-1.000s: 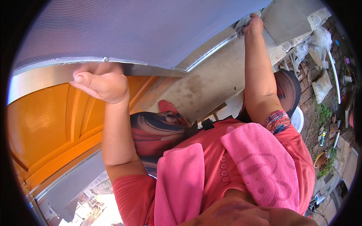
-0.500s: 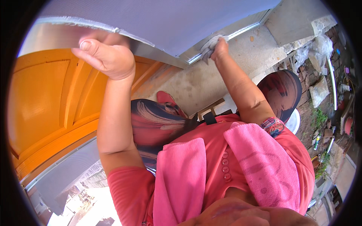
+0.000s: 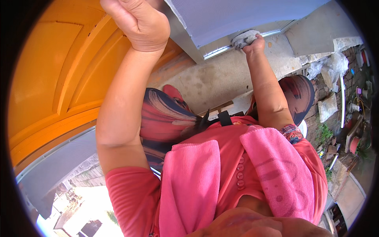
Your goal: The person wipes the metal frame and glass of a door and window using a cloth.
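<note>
My right hand (image 3: 255, 46) is closed around a bunched grey cloth (image 3: 244, 39), which rests against the lower metal rail (image 3: 216, 51) of a bluish mesh screen (image 3: 237, 15). Raised at the upper left, my left hand (image 3: 143, 27) is beside the screen's upright metal frame (image 3: 176, 35) and in front of an orange wooden door (image 3: 43, 59). The top edge of the view cuts off its fingers, so their grip does not show.
A pale concrete sill (image 3: 209, 85) runs below the screen, with my red shoe (image 3: 172, 93) beside it. A pink towel (image 3: 189, 185) hangs over my shoulders. To the right, plastic bags (image 3: 335, 63), a white pipe (image 3: 342, 102) and rubble lie on the ground.
My right hand has slid right along the rail with the grey cloth. My left hand has risen toward the top of the view, and the view has shifted.
</note>
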`<action>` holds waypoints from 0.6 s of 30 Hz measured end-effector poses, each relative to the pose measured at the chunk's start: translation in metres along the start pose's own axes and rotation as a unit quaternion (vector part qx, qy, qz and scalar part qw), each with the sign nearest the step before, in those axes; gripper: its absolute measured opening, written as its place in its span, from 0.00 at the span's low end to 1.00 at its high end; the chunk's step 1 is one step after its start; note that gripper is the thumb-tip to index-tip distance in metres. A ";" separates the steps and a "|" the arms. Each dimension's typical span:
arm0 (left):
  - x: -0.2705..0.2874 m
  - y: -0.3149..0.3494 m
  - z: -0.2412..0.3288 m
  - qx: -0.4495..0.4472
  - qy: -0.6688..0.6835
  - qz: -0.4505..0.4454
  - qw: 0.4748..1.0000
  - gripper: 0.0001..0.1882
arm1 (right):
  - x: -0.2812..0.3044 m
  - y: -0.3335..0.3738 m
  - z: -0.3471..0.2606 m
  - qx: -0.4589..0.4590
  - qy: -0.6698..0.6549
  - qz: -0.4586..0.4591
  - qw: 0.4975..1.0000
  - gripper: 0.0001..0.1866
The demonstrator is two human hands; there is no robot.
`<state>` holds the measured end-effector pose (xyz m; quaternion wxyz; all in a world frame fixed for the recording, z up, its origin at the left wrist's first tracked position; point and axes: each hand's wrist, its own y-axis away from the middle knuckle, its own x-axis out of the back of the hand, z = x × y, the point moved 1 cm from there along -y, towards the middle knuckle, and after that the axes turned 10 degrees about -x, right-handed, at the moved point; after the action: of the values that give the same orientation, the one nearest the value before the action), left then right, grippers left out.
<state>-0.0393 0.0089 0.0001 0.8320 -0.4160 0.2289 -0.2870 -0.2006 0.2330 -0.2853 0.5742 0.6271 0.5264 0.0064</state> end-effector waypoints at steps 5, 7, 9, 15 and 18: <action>0.002 0.001 -0.010 -0.007 0.089 0.008 0.996 0.33 | -0.016 0.007 0.034 -0.006 0.048 0.047 0.998 0.26; 0.003 -0.002 -0.003 -0.014 0.114 -0.044 0.992 0.30 | -0.013 0.012 0.070 -0.037 0.066 0.032 0.997 0.25; -0.006 0.001 0.004 -0.015 0.085 -0.027 0.996 0.30 | -0.006 0.017 0.107 -0.093 0.078 -0.004 0.993 0.27; -0.001 -0.010 -0.003 -0.121 -0.017 -0.066 0.990 0.25 | -0.008 0.044 0.131 -0.208 0.159 -0.016 0.965 0.21; 0.000 -0.011 -0.001 -0.167 -0.053 -0.073 0.982 0.23 | 0.006 0.042 0.124 -0.196 0.204 0.001 0.959 0.21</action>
<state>-0.0430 0.0030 0.0083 0.7388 -0.5792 0.1982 -0.2818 -0.0946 0.1570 -0.3005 0.5660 0.4881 0.6204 0.2377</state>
